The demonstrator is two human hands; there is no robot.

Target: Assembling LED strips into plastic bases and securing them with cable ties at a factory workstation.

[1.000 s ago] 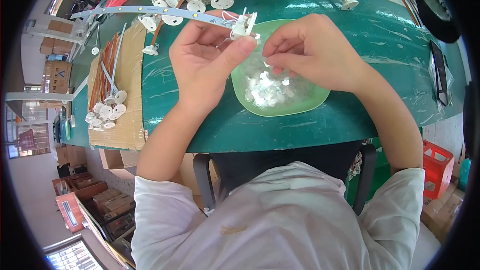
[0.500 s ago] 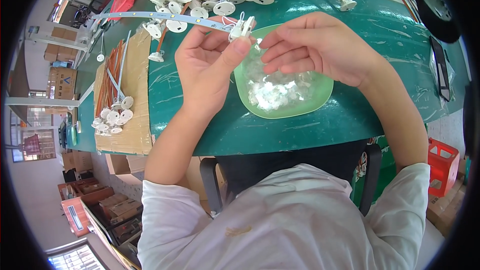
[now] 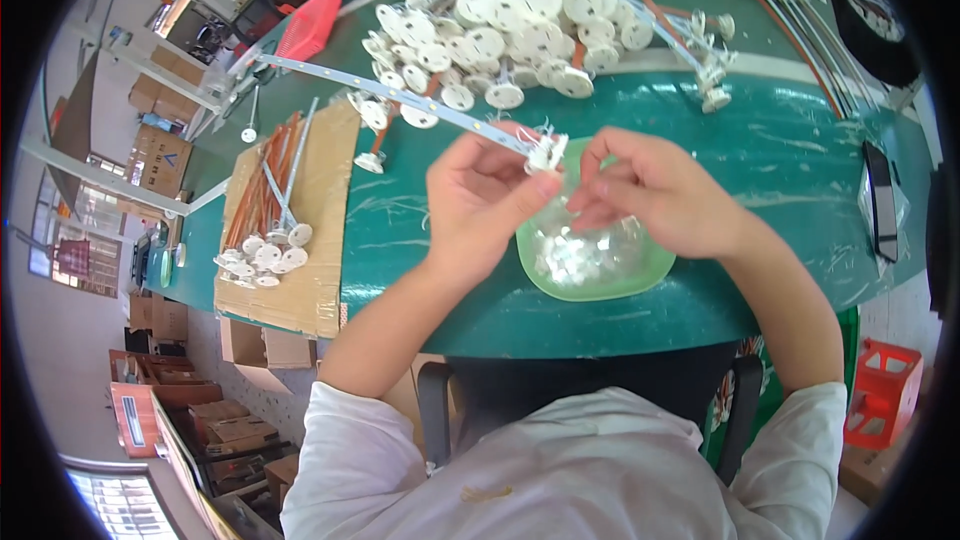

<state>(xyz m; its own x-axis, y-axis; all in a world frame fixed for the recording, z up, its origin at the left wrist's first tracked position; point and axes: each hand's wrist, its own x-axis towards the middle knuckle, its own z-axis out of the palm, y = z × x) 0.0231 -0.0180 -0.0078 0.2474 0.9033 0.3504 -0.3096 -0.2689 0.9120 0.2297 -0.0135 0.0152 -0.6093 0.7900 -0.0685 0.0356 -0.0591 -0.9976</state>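
Note:
My left hand (image 3: pixel 475 205) pinches a long LED strip (image 3: pixel 400 97) by its white plastic end piece (image 3: pixel 546 153), thin white wires looping there. The strip, pale with small yellow squares, slants up to the far left. Beside the end piece my right hand (image 3: pixel 655 190) is curled, thumb and fingertips close together; anything between them is too small to make out. Beneath both hands stands a light green bowl (image 3: pixel 600 294) holding many small clear and whitish pieces (image 3: pixel 585 258), partly hidden by the fingers.
A heap of white round-ended pieces (image 3: pixel 510 30) covers the far table. On cardboard (image 3: pixel 325 190) at left lie more strips with white ends (image 3: pixel 265 255). A red basket (image 3: pixel 310 25) stands far left, a black flat device (image 3: pixel 879 200) at right, a red stool (image 3: pixel 885 395) below.
The view has shifted, so the table and bowl sit lower and further right. My right fingers have curled in from a looser spread; my left hand still grips the strip's end.

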